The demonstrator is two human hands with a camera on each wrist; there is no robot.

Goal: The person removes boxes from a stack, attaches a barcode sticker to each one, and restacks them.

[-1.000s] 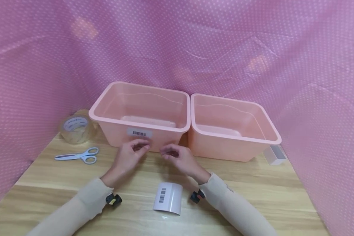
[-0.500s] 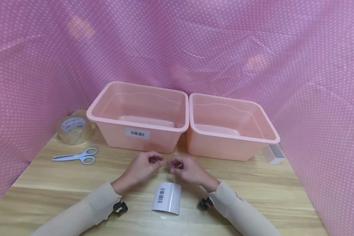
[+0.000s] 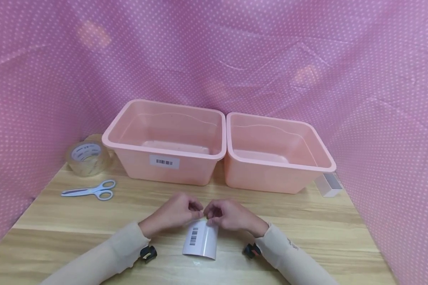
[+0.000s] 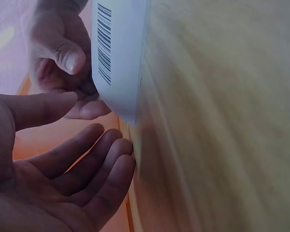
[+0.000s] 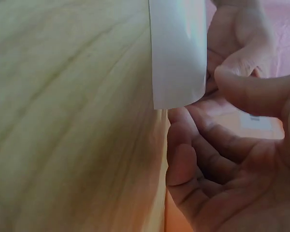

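A white barcode label (image 3: 207, 243) arches up off the wooden table, its barcode on the left half. My left hand (image 3: 178, 211) is at the label's far edge, its fingers bent loosely. Close beside it, my right hand (image 3: 232, 214) reaches the same edge from the right. The left wrist view has a gap between the left thumb and fingers, just below the label (image 4: 121, 58). In the right wrist view the right thumb also stands apart from its loosely bent fingers, beside the glossy label (image 5: 179, 58). Neither hand holds anything visible.
Two pink bins (image 3: 171, 174) (image 3: 264, 178) stand side by side behind the hands; the left one bears a barcode label (image 3: 164, 162). Clear tape (image 3: 89, 164) and blue scissors (image 3: 92, 190) lie at left. A small white box (image 3: 328, 186) is at right. Pink dotted cloth (image 3: 214, 59) surrounds the table.
Both hands have come away from the left bin's front toward me and down to the far edge of the arched label. The bin's barcode label is now fully uncovered.
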